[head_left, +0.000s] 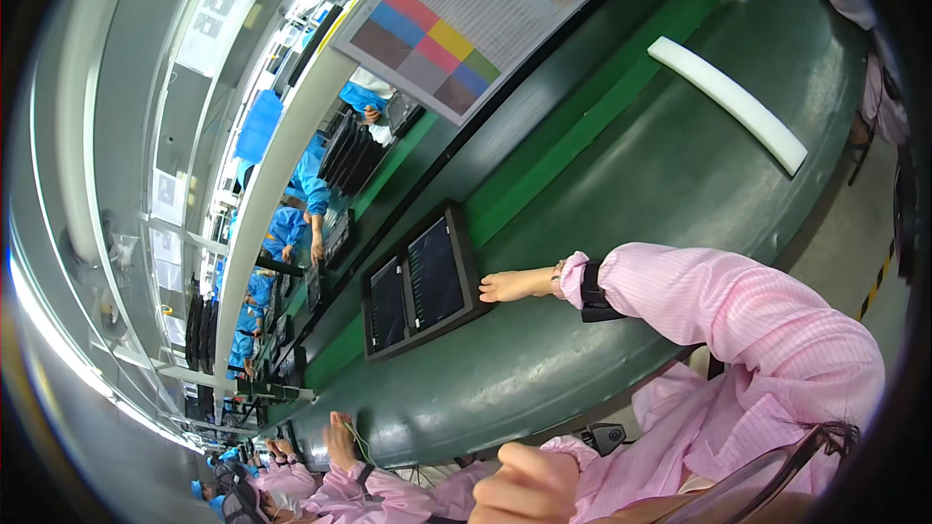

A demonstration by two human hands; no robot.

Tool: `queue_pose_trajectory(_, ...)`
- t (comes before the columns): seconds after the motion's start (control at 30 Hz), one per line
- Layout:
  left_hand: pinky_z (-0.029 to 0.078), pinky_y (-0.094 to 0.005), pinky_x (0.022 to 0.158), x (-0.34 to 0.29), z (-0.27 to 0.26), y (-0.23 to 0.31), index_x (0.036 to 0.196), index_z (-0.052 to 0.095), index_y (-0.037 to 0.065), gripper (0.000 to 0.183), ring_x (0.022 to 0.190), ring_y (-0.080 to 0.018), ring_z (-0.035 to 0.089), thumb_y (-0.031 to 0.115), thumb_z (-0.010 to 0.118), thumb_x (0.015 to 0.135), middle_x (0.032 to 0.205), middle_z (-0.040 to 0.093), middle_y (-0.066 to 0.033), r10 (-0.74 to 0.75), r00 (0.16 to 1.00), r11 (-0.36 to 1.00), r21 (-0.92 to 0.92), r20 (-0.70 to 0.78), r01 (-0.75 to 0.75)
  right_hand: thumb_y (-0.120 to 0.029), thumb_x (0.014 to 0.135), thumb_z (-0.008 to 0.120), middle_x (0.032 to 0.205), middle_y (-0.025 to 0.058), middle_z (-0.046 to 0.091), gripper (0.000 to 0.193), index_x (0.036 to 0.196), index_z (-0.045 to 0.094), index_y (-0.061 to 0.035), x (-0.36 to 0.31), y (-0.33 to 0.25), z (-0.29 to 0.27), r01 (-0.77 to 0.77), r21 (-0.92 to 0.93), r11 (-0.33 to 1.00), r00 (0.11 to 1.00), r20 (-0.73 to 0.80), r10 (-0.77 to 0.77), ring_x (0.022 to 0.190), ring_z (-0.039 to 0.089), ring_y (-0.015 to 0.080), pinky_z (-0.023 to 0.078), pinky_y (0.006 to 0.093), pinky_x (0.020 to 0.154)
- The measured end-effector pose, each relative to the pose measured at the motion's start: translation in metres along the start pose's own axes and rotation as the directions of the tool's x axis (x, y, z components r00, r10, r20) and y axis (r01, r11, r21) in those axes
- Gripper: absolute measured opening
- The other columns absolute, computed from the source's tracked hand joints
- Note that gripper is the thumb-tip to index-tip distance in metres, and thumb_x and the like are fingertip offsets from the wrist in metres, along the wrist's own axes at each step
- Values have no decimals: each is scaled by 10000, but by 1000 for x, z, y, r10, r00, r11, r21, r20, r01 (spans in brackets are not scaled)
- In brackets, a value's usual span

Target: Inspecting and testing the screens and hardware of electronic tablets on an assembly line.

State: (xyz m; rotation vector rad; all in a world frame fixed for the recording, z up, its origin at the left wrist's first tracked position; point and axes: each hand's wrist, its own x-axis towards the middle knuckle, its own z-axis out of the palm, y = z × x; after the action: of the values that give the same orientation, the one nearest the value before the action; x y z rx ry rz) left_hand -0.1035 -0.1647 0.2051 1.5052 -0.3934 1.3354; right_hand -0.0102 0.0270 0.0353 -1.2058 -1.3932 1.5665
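My right hand (pixel 516 285) reaches out in a pink sleeve with a black band at the cuff. Its bunched fingers are at the near right rim of a black tray (pixel 473 309). Two dark, flat, glossy panels lie side by side in the tray: one panel (pixel 434 275) nearer my hand, the other panel (pixel 388 305) farther left. The tray sits across the green-edged border between worktable and conveyor. Low in the view, my left hand (pixel 527 485) is closed with its fingers curled, away from the tray. What it holds, if anything, is hidden.
A long white foam strip (pixel 728 102) lies on the dark green worktable (pixel 621 204). Above the conveyor hangs a sheet with coloured blocks (pixel 437 39). Left along the table, a co-worker's hand (pixel 340 442) has a thin cord; people in blue work across the line.
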Motion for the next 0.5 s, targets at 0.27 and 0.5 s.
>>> queue_pose_trajectory(0.27, 399, -342, 611, -9, 27, -48, 740, 527, 51, 174, 687, -198, 522, 133, 454, 875, 696, 534, -82, -217, 976, 952, -226, -24, 206, -396, 911, 522, 1436, 174, 278, 692, 1363, 277, 68, -100, 33, -100, 178, 340, 923, 973, -200, -114, 1337, 274, 239, 274, 350, 1097)
queue_pose_trajectory(0.5, 388, -354, 632, -4, 45, -88, 771, 521, 32, 243, 707, -208, 504, 214, 438, 909, 742, 520, -94, -365, 931, 863, -365, 33, 351, -323, 919, 533, 1336, 84, 442, 493, 1293, 442, -15, -178, 57, -164, 363, 526, 769, 905, -395, -157, 1280, 364, 193, 272, 362, 1085)
